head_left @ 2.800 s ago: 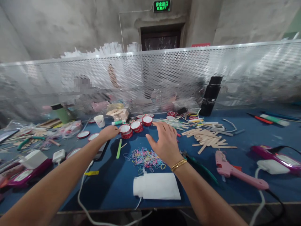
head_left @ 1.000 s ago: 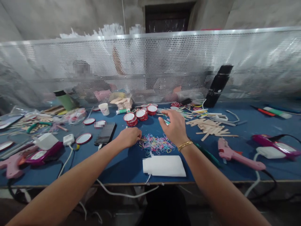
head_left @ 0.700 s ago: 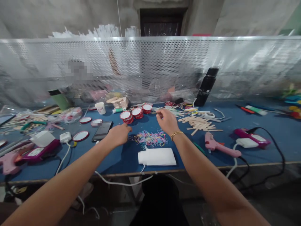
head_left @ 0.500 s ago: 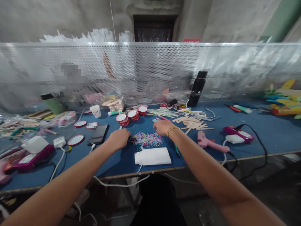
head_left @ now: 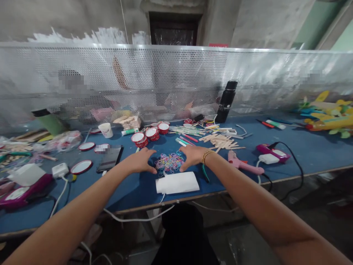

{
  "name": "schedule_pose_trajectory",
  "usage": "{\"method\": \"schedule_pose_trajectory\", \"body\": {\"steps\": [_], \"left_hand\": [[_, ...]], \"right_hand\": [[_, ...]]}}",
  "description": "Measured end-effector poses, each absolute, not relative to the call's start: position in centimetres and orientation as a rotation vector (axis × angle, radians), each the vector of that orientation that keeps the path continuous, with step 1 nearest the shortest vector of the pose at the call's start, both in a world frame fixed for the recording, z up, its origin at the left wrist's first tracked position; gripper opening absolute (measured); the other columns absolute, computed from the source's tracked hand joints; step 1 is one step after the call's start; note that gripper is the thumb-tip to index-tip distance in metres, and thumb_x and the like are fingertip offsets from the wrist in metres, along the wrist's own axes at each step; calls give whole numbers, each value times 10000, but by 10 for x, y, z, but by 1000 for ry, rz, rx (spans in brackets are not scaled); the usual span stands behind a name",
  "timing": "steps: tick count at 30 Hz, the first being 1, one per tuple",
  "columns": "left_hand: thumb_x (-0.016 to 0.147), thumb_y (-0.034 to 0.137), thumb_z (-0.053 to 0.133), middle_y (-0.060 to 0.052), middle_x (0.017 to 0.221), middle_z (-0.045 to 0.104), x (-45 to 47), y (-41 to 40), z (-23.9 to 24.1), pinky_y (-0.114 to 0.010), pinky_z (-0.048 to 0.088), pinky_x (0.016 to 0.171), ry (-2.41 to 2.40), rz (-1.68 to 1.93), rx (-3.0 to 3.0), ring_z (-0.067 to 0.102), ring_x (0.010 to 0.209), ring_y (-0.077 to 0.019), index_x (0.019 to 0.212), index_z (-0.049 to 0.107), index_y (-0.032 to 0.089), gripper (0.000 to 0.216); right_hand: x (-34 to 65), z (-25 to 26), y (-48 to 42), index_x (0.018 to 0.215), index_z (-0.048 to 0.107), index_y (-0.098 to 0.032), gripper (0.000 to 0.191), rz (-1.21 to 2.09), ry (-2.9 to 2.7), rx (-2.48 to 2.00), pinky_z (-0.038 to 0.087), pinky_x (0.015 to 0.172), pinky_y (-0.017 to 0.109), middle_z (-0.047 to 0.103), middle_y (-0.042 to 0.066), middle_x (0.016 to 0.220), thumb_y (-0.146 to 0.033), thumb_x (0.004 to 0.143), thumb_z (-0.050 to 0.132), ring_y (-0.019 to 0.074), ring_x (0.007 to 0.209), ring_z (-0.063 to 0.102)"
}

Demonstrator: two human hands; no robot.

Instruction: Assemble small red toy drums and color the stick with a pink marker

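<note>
L hand [head_left: 143, 161] & R hand [head_left: 192, 156] both loose, fingers spread, curved abt bands [head_left: 169, 162] btwn them on worktop [head_left: 306, 151]; contact unclear; pouch [head_left: 179, 183] just nearer the body; tins [head_left: 152, 133] beyond L hand; pens [head_left: 192, 137] just past R hand; glue gun [head_left: 246, 166] to its right.

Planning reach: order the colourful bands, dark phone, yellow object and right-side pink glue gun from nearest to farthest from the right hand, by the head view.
1. Colourful bands: just left of the right hand.
2. Pink glue gun: to its right, past the wrist.
3. Dark phone: left, beyond the left hand.
4. Yellow object: at the picture's far right.
</note>
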State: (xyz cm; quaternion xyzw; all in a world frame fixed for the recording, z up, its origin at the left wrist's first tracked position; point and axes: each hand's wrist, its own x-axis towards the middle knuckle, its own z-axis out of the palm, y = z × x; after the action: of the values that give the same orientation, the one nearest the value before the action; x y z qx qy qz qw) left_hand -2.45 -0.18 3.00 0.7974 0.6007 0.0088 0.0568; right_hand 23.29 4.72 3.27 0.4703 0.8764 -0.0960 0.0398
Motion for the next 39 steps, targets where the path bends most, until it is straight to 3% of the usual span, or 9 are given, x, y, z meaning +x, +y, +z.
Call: {"method": "schedule_pose_trajectory", "body": {"steps": [3, 6, 8, 13, 19, 22, 26, 33, 39], "left_hand": [[621, 482, 776, -154, 1277, 585, -11, 9, 22, -325, 484, 857, 1721, 53, 2451, 622, 1075, -301, 1413, 478, 164, 904], [685, 331, 731, -72, 1026, 700, 3, 24, 20, -290, 485, 792, 1521, 101, 2511, 655, 928, -247, 1122, 698, 190, 460], [723, 286, 686, -51, 974, 717, 4, 31, 22, -281, 483, 773, 1510, 139, 2507, 658, 882, -225, 1072, 715, 193, 362], [758, 356, 673, -104, 1213, 625, -17, 17, 38, -281, 481, 807, 1561, 178, 2487, 651, 878, -194, 1357, 545, 186, 636], [649, 582, 737, -133, 1270, 537, -13, -7, 27, -341, 483, 818, 1698, -18, 2500, 649, 936, -271, 1503, 343, 256, 995], [684, 608, 704, -128, 1197, 570, -2, 2, 16, -358, 469, 876, 1679, 15, 2533, 634, 1009, -297, 1481, 389, 238, 934], [806, 524, 626, -140, 1165, 596, -7, 18, 16, -348, 467, 890, 1779, 165, 2522, 618, 1050, -286, 1410, 490, 178, 709], [769, 478, 706, -88, 1087, 630, -12, 3, 28, -368, 436, 927, 1593, 248, 2717, 587, 1048, -263, 1142, 678, 215, 458], [722, 542, 724, -101, 973, 618, 30, -6, 20, -399, 432, 913, 1601, 194, 2789, 574, 997, -294, 951, 691, 178, 430]], "right_hand": [[220, 24, 47, 1318, 542, -164, 829, -359, 2768, 1370, 486, 861, 342, 582, 176, 1290, -523, 614, 794, 316, 1131, 598], [201, 17, 50, 1158, 638, -210, 471, -383, 2881, 1316, 466, 820, 259, 660, 89, 1178, -387, 730, 728, 225, 1050, 629], [197, 17, 54, 1127, 638, -205, 358, -376, 2942, 1332, 453, 816, 244, 674, 71, 1156, -320, 790, 673, 197, 1037, 628], [227, 33, 54, 1215, 577, -196, 508, -349, 2992, 1390, 447, 851, 278, 648, 87, 1203, -375, 762, 723, 206, 1062, 610], [236, 28, 36, 1016, 638, -192, 523, -307, 2765, 1301, 422, 625, 265, 704, 67, 987, -492, 623, 807, 224, 842, 645], [219, 16, 37, 945, 638, -199, 355, -256, 2883, 1371, 413, 657, 249, 706, 56, 964, -467, 738, 744, 195, 861, 639], [216, 16, 42, 1081, 599, -165, 277, -136, 2940, 1530, 412, 803, 273, 668, 109, 1120, -367, 891, 605, 201, 1022, 602], [242, 33, 30, 854, 695, -206, 248, -267, 2781, 1330, 404, 632, 255, 725, 40, 863, -386, 697, 764, 182, 759, 641], [218, 21, 26, 852, 693, -198, 108, -179, 2827, 1367, 406, 647, 258, 737, 68, 901, -238, 807, 603, 195, 828, 660]]}}
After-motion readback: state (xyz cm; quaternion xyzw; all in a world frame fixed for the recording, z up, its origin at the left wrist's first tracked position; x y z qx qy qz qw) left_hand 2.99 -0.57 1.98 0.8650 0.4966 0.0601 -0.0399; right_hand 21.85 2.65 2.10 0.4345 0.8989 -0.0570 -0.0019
